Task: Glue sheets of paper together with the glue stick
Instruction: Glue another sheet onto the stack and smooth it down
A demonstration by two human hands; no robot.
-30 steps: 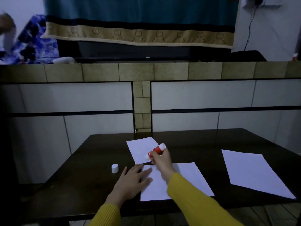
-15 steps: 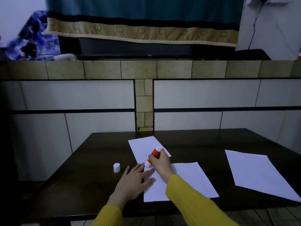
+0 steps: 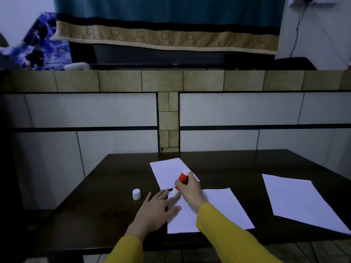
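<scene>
Since the earlier frame, glue stick point(image 3: 181, 182) has tipped more upright and its tip has come down from above the far sheet point(image 3: 167, 170) to the near sheet's point(image 3: 218, 207) top-left corner. Left hand point(image 3: 157, 207) hasn't shifted.

Right hand point(image 3: 190, 190) grips the red barrel, fingers curled round it, white tip down and toward the left. Can't tell for sure if the tip is touching paper, looks like it is, right at the seam where the two sheets meet. Left hand lies flat, fingers spread and straight, fingertips pressing the near sheet's left edge, holding nothing.

Cap point(image 3: 136, 194) stands on the table point(image 3: 106, 186) left of the hands, well apart from the sheets. Third sheet point(image 3: 298, 202) sits off to the right, untouched.

Step in hand, as I read it: laying glue along the near sheet's top edge. To do it well:
- keep the left hand pinning the sheet so it doesn't drag with the stick
- light, even pressure, stroke along the edge
- stay just inside the edge, not onto the table
- cover corners, then lap the far sheet over promptly
</scene>
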